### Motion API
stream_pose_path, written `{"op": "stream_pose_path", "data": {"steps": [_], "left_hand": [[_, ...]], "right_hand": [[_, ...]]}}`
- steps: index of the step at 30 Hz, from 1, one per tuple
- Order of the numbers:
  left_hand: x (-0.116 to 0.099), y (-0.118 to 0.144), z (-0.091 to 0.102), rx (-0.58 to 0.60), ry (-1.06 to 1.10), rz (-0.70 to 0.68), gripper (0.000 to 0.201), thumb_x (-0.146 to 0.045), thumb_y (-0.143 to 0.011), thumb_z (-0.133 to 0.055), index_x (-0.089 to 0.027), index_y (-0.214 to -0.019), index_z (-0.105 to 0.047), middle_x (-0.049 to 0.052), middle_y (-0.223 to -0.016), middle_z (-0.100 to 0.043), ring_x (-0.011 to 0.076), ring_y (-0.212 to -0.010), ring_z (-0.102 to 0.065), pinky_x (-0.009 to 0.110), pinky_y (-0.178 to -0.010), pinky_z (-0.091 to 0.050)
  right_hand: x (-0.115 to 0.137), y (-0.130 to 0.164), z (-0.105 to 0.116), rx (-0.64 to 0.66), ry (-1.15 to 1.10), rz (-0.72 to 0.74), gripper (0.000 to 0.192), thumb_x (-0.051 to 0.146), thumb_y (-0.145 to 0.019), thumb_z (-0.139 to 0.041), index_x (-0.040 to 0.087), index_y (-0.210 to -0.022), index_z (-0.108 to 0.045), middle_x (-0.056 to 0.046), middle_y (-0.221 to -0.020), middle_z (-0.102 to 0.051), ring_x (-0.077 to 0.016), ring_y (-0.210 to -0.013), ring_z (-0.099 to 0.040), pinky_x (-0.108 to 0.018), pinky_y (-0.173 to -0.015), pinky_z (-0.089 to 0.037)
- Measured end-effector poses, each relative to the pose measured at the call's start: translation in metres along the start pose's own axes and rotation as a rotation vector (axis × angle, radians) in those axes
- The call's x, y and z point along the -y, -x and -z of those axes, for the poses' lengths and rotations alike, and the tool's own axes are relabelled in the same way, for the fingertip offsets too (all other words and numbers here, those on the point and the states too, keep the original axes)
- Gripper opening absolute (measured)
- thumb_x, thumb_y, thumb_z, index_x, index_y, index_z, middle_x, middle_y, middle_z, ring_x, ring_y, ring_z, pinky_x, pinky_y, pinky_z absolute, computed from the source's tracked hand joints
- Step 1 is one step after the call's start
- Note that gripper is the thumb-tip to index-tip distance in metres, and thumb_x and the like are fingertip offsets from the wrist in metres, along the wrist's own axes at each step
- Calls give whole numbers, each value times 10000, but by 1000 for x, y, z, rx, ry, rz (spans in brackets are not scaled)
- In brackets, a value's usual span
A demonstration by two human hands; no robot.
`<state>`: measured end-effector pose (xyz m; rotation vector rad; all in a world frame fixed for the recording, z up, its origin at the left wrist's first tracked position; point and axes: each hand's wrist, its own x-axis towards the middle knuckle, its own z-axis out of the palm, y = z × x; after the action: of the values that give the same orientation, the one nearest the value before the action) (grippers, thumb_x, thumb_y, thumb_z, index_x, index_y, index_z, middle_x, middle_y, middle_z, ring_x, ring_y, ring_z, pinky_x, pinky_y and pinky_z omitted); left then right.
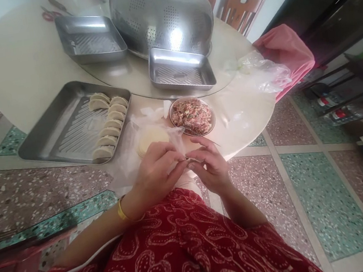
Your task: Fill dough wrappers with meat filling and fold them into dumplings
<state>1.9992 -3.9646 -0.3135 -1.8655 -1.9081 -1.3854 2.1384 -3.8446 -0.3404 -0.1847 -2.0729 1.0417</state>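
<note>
Over the table's near edge, my left hand (159, 169) and my right hand (211, 165) meet with fingertips pinched together. Between them is a dumpling (190, 160), mostly hidden by the fingers. Just beyond my left hand, round pale dumpling wrappers (151, 139) lie stacked on clear plastic. A bowl of minced meat filling (194, 112) stands beyond my right hand, with a utensil resting in it. On the left, a large metal tray (60, 122) holds several folded dumplings (112, 129) along its right side.
A big perforated metal dome (164, 18) stands at the back. Two smaller metal trays, a left one (92, 42) and a right one (181, 74), sit near it. Red-handled scissors (49, 15) lie at the far left. A plastic bag (265, 71) and pink bag (287, 54) are at right.
</note>
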Motion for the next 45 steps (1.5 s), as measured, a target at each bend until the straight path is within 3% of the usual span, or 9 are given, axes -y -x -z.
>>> {"op": "stream_pose_path", "data": {"steps": [6,10,14,19,24,31,37,45], "left_hand": [[-2,-1,5,20,75,-4,29,-180,-911,-607,-184,-886,-621,34,-902,-620,137,-869,-594,268,-782,-521],[4,-4,10,97,145,159,102,-228,-933,-583,-173,-1003,-634,35,-940,-659,122,-868,-631,243,-761,-524],[9,-8,10,210,173,215,107,-250,-932,-580,-175,-911,-653,13,-866,-674,107,-790,-632,229,-722,-517],[7,-9,9,108,110,49,80,-186,-920,-572,-167,-860,-622,37,-869,-661,119,-826,-623,242,-760,-531],[3,-10,12,106,111,9,76,-164,-916,-563,-185,-888,-630,38,-896,-666,126,-852,-626,249,-766,-542],[4,-4,14,122,104,79,71,-228,-932,-585,-170,-937,-625,30,-859,-680,119,-800,-633,246,-733,-526],[4,-2,15,160,104,199,127,-236,-927,-559,-169,-827,-600,1,-772,-645,96,-698,-584,222,-636,-464],[1,-6,15,201,175,283,134,-181,-895,-560,-166,-764,-586,-33,-705,-590,67,-626,-531,187,-577,-405]], "right_hand": [[1,0,2,-22,-4,1,209,141,-892,-654,257,-1065,-678,-83,-1287,-586,-125,-812,-671,-266,-586,-628],[1,1,1,-37,-10,7,200,158,-904,-641,258,-1075,-674,-82,-1287,-583,-129,-805,-680,-286,-593,-638],[1,2,1,-36,39,29,213,134,-904,-626,254,-1072,-679,-92,-1291,-583,-122,-778,-666,-286,-615,-628],[0,2,0,-33,49,37,346,136,-899,-640,282,-1213,-641,-96,-1315,-571,-157,-895,-685,-296,-667,-631],[2,-1,-2,-39,12,61,368,105,-907,-611,311,-1207,-661,-69,-1326,-568,-114,-806,-662,-272,-656,-616],[2,-3,-3,-72,-5,84,320,100,-906,-606,306,-1138,-687,-64,-1288,-580,-106,-752,-642,-285,-624,-598],[1,-3,-4,-53,24,88,286,124,-912,-607,299,-1131,-669,-73,-1265,-589,-110,-718,-641,-267,-551,-588],[4,-3,-1,107,48,89,166,141,-928,-593,252,-1029,-663,-85,-1296,-562,-96,-729,-653,-278,-653,-616]]}}
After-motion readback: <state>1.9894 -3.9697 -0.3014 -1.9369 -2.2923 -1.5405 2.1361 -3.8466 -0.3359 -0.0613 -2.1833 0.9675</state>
